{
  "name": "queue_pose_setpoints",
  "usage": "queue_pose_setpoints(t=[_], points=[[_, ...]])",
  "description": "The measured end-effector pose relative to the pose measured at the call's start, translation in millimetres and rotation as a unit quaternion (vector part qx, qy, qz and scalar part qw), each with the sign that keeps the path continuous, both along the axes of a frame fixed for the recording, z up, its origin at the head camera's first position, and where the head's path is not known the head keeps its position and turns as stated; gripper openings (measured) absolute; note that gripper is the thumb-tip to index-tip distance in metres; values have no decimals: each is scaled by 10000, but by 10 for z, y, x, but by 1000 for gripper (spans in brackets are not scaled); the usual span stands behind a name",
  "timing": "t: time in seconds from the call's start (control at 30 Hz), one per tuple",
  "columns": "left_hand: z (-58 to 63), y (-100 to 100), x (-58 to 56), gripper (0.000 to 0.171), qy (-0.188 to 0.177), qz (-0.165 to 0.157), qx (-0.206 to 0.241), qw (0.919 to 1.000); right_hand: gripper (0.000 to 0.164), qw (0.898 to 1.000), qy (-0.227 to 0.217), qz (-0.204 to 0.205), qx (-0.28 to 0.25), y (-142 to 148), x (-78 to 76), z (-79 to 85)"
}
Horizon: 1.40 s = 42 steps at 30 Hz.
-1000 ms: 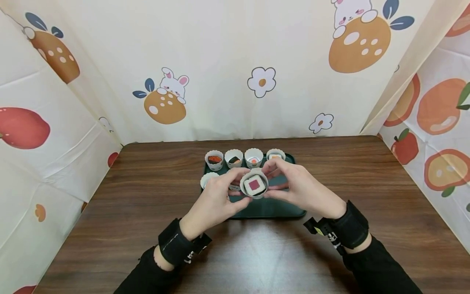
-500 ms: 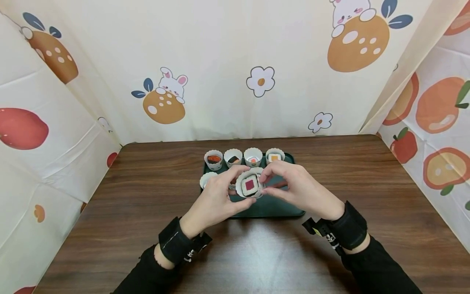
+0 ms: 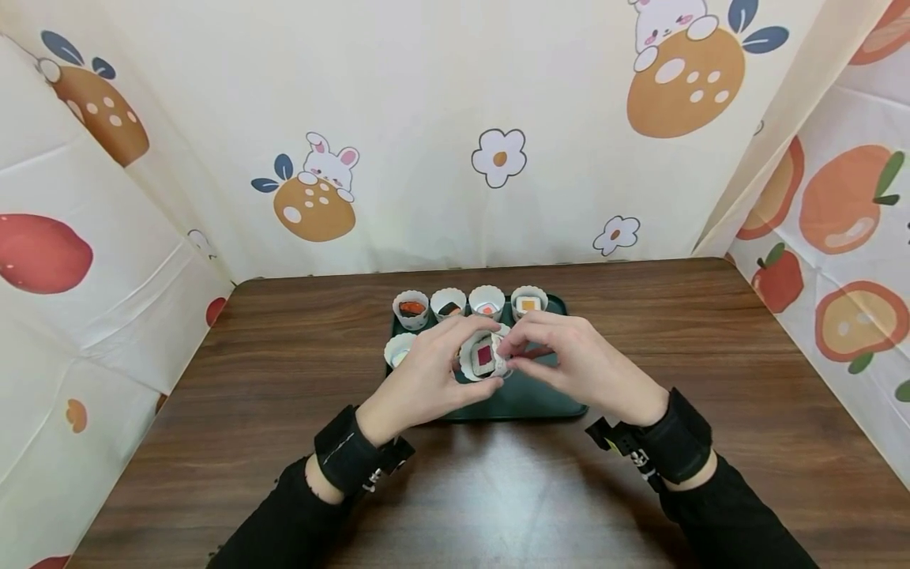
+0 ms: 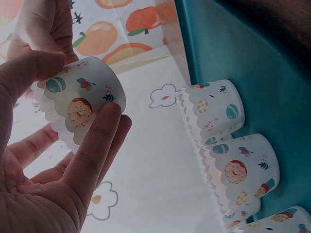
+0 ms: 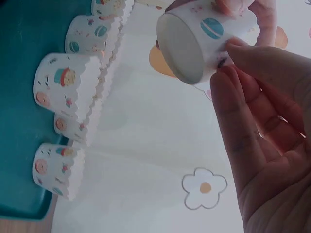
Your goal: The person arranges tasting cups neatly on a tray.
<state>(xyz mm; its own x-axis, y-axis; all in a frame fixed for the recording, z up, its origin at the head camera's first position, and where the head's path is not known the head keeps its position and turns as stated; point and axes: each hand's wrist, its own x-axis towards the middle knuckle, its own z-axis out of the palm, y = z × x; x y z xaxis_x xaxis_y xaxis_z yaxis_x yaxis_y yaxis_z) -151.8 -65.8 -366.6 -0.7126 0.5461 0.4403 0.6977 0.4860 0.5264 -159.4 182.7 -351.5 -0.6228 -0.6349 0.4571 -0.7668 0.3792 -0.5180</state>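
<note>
A white scalloped paper baking cup (image 3: 465,357) is held above the front of the tray by both hands. Inside it sits a square sushi piece (image 3: 486,356), white with a dark pink centre. My left hand (image 3: 425,370) grips the cup from the left, its thumb and fingers curved round the printed wall in the left wrist view. From the right, my right hand (image 3: 583,356) pinches the cup's edge between thumb and index finger. The right wrist view shows the cup's base (image 5: 182,48) tipped toward that camera.
Under the hands lies a dark green tray (image 3: 540,403) on the brown wooden table (image 3: 284,474). Several more paper cups stand on it, such as one with an orange-topped piece (image 3: 411,307) and one with a yellow-centred piece (image 3: 529,303). A printed curtain (image 3: 419,158) hangs behind.
The held cup has shifted slightly left and turned. My right fingertips have moved from the cup's side onto its right edge, and my left hand has come further round it.
</note>
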Motion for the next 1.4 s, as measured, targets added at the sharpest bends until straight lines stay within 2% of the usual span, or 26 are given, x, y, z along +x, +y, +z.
queue_pose_setpoints(t=[0.27,0.47,0.63,0.93,1.07,1.23,1.4], points=[[32,130,-118,50,24,-156,-282,9995,21,9995,261,-169,46,196,-3,143],[74,293,-237,53,-206,-236,-770,9965,28,9980,485,-333,-211,393,10,289],[80,472,-345,53,-383,-255,-1360,9896,32,9964,503,-625,-285,544,55,411],[14,760,-579,49,-705,-427,-1925,9778,32,9930,633,-958,-279,696,103,515],[5,855,-634,49,-780,-413,-2124,9732,30,9931,586,-974,-303,728,109,543],[-25,966,-683,49,-710,-468,-2375,9677,28,9928,543,-1023,-311,770,128,564],[-57,1064,-711,50,-647,-492,-2788,9569,29,9929,489,-1036,-326,806,139,570]])
